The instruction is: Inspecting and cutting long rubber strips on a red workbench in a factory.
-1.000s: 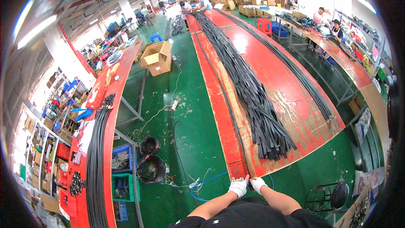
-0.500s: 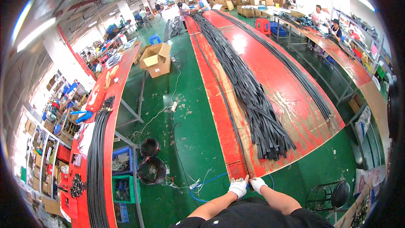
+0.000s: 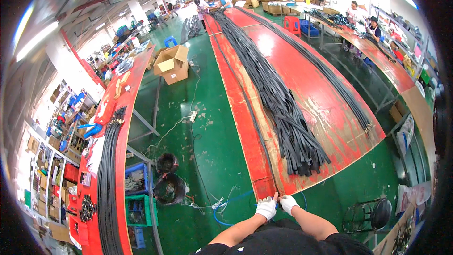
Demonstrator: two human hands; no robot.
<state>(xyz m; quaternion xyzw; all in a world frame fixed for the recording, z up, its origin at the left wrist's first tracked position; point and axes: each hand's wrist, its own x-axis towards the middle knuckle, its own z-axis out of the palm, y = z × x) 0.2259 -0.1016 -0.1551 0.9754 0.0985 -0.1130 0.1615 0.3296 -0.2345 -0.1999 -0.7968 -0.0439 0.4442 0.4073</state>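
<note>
The white-gloved left hand (image 3: 267,208) and white-gloved right hand (image 3: 288,204) stay close together, fingers partly curled (I cannot tell their hold), at the long, thin black strip's (image 3: 265,150) near end; the worn red table (image 3: 288,54) sits slightly further left than before.

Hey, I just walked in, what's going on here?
A person's white-gloved left hand and right hand meet at a long red table's near edge, by a thin black cable. Their grip is unclear. A pile of black strips lies alongside; people stand at the far end.
</note>
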